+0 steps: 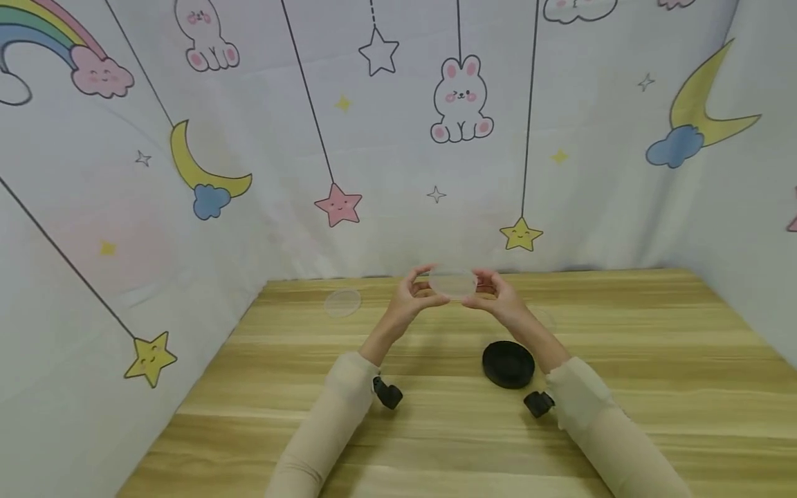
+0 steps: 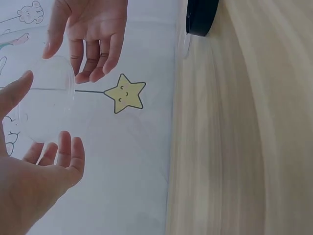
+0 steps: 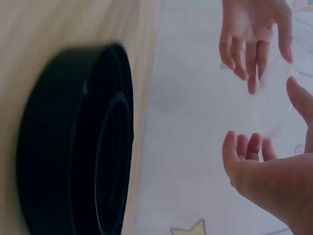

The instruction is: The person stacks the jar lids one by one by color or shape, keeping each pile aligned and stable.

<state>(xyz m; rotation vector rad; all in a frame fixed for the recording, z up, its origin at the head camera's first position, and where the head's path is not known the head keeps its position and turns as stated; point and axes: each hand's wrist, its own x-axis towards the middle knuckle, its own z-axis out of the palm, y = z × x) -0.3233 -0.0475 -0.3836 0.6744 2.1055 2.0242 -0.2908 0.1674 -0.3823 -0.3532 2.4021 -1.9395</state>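
Both hands hold up a clear round plastic piece [image 1: 453, 283], like a shallow lid or dish, over the far edge of the table. My left hand [image 1: 412, 292] grips its left rim between thumb and fingers. On the opposite rim, my right hand [image 1: 496, 294] does the same. The left wrist view shows the piece [image 2: 46, 103] see-through, with the left hand [image 2: 41, 181] below it and the right hand [image 2: 95, 34] above. In the right wrist view its edge is faint beside the right hand [image 3: 274, 181].
A black round dish-like piece [image 1: 508, 364] with an inner ring [image 3: 105, 161] lies on the wooden table [image 1: 436, 429] near the right forearm. One clear disc [image 1: 342, 303] lies at the back left. Another [image 1: 546, 319] is partly behind the right arm. A patterned curtain [image 1: 398, 138] hangs behind.
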